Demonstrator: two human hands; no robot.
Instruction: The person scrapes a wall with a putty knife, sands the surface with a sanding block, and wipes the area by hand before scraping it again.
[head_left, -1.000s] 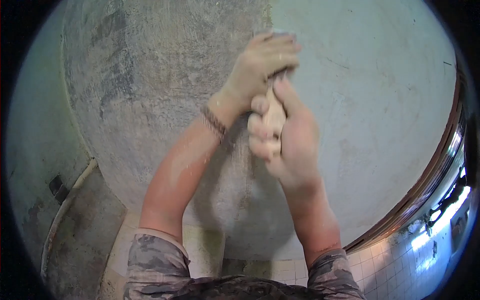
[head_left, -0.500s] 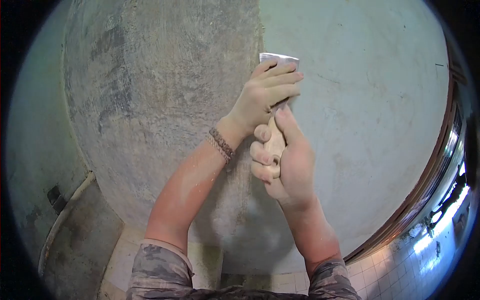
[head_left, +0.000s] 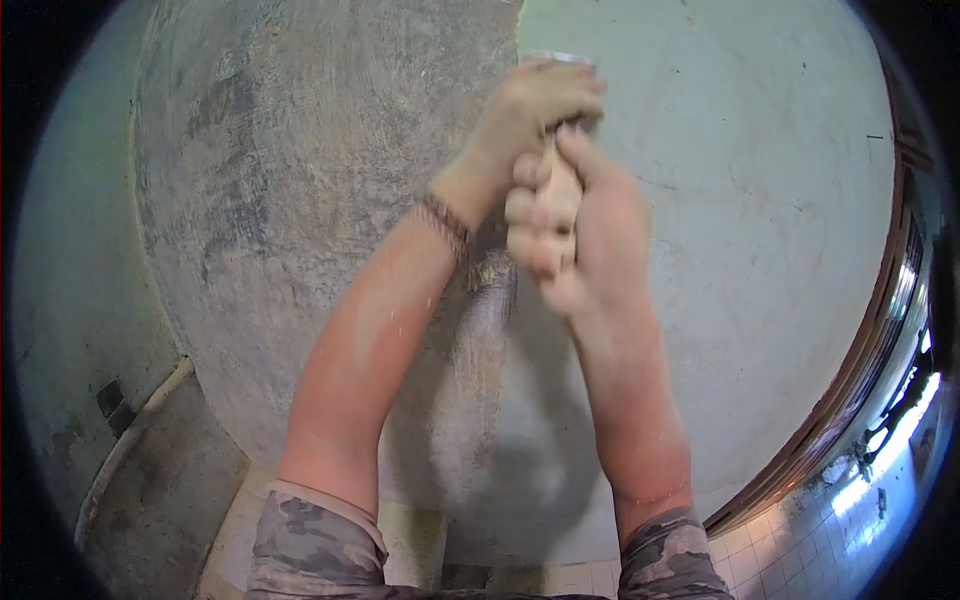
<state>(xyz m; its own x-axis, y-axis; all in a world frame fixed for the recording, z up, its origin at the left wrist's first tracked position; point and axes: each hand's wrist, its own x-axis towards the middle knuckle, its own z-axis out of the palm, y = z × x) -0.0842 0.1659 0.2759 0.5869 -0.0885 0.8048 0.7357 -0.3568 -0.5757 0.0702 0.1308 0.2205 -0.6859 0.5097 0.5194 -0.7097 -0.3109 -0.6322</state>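
A scraper with a pale wooden handle (head_left: 563, 195) is pressed up against the wall, its metal blade (head_left: 573, 58) just showing above my fingers. My right hand (head_left: 615, 225) is wrapped around the handle, thumb pointing up along it. Across the blade lies my left hand (head_left: 530, 115), its fingers bent over the metal, slightly blurred by motion. The blade sits at the border between the bare grey plaster (head_left: 320, 130) on the left and the pale green paint (head_left: 740, 230) on the right.
A brown frame (head_left: 835, 420) edges the wall on the right, beside a bright opening. Tiled floor (head_left: 770, 550) shows at lower right. At lower left a pipe (head_left: 130, 440) runs along a stained low wall (head_left: 165, 500).
Both hands and the scraper have moved up the wall along the paint border. Below them, a light scraped patch and some loose flakes now show.
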